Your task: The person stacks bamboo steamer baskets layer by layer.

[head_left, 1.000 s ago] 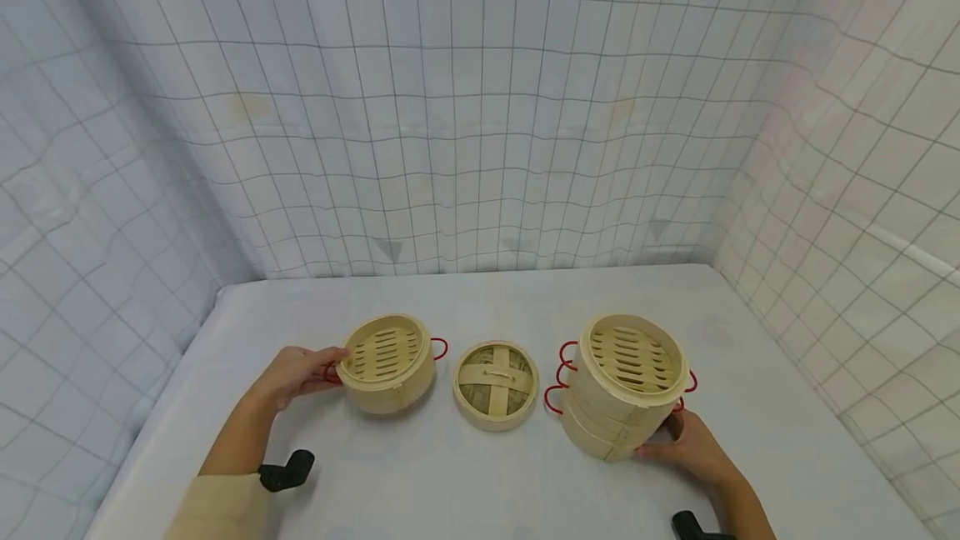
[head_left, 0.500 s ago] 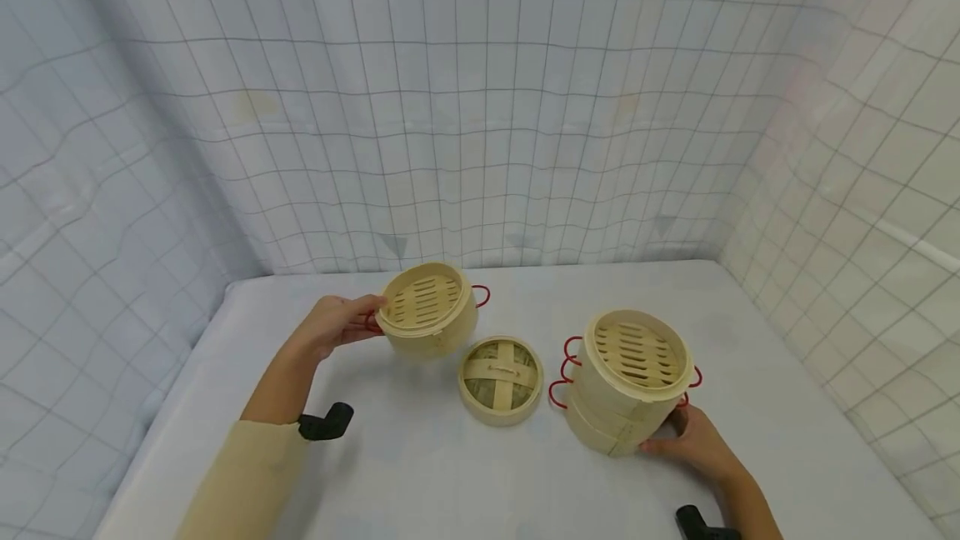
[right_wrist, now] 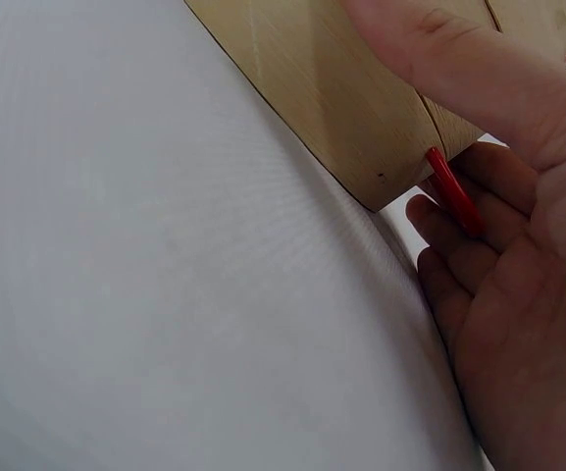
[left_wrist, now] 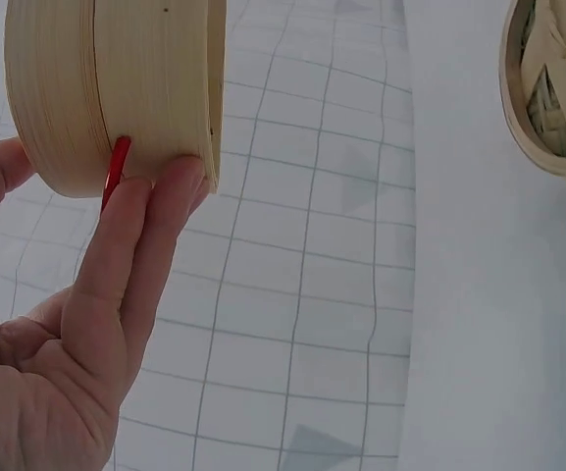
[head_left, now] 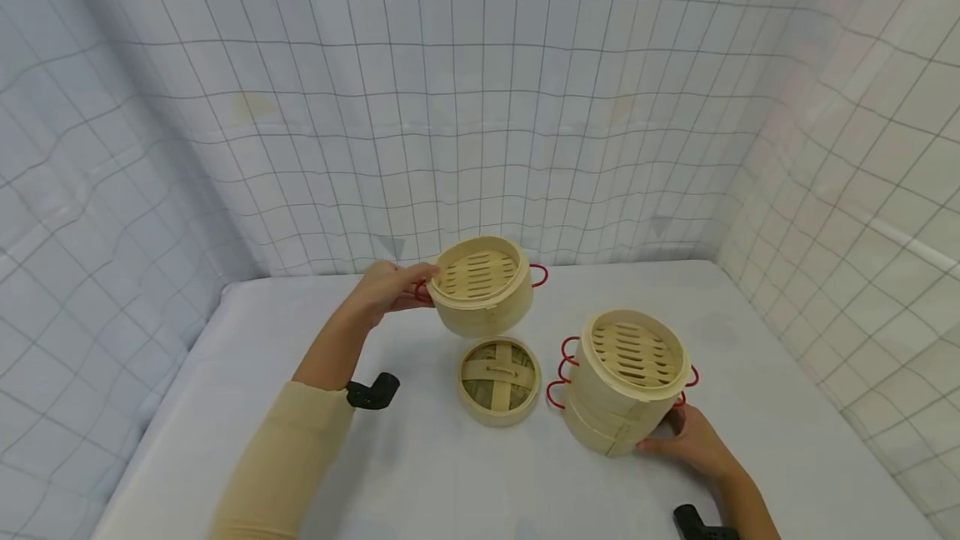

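Observation:
My left hand grips a bamboo steamer basket at its left side, thumb at the rim and fingers under by the red handle. This basket is raised behind the round bamboo lid, which lies on the table with its woven cross straps up. To the right stands a stack of bamboo steamer baskets with red loop handles and a slatted top. My right hand holds the stack low on its right side, thumb along the wall in front and fingers behind near a red handle.
The table has a white cover. A white cloth wall with grid lines rises behind it and on both sides. Each wrist wears a black strap mount, such as the left mount.
My left hand has lifted the single steamer basket off the table and carried it right and away, to behind the lid. The right hand and the stack have stayed in place.

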Demonstrator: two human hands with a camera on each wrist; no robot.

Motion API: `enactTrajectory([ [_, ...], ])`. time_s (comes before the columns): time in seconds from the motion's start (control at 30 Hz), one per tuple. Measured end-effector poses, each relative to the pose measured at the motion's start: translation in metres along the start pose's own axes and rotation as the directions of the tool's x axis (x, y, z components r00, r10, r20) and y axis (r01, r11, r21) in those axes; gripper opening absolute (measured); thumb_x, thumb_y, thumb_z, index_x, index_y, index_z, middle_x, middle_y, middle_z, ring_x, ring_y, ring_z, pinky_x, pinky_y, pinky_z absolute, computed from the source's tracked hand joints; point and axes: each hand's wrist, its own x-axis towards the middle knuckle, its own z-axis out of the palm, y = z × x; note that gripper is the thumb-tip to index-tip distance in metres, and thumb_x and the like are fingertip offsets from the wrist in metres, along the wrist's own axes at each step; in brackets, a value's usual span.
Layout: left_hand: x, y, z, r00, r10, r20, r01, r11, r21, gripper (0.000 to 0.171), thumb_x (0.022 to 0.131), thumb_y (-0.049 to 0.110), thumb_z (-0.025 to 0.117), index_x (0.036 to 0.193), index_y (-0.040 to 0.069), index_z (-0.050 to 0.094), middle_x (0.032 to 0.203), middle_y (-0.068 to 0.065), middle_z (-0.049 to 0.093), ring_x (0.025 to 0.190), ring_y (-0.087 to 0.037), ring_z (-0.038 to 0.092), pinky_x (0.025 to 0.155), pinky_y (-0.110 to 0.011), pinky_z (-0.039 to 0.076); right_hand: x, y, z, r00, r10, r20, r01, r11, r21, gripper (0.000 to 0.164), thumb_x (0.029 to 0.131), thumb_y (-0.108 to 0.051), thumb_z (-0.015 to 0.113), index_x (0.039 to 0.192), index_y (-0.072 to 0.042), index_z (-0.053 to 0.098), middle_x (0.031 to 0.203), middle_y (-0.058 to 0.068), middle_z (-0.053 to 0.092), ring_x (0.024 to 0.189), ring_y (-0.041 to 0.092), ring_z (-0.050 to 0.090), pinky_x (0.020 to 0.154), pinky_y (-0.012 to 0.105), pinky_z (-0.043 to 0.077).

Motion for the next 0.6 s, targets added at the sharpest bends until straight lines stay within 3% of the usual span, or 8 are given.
enactTrajectory([
  [0.2,0.003,0.015,0.02,1.0,0.005,-0.005,-0.005,1.0,0.023,0.039,0.081,0.035,0.069,0.081,-0.004,0.066,0.073,-0.01,0.068,0.071,-0.021,0.068,0.073,-0.03,0.052,0.0,-0.002,0.0,1.0,0.01,0.004,-0.01,1.0,0.017,0.068,0.062,-0.014,0.085,0.12,-0.002,0.053,0.111,-0.002,0.061,0.102,0.003,0.052,0.087,0.016,0.037],
  [0.6,0.005,0.041,0.063,0.991,0.071,0.113,-0.069,0.997,-0.022,0.037,0.079,0.032,0.07,0.074,-0.005,0.063,0.075,-0.014,0.068,0.077,-0.03,0.067,0.073,-0.033,0.052,0.0,0.0,0.0,1.0,-0.017,0.008,0.017,0.999,0.042,0.068,0.062,-0.012,0.085,0.121,-0.002,0.053,0.111,-0.002,0.061,0.103,0.005,0.053,0.088,0.014,0.036],
])
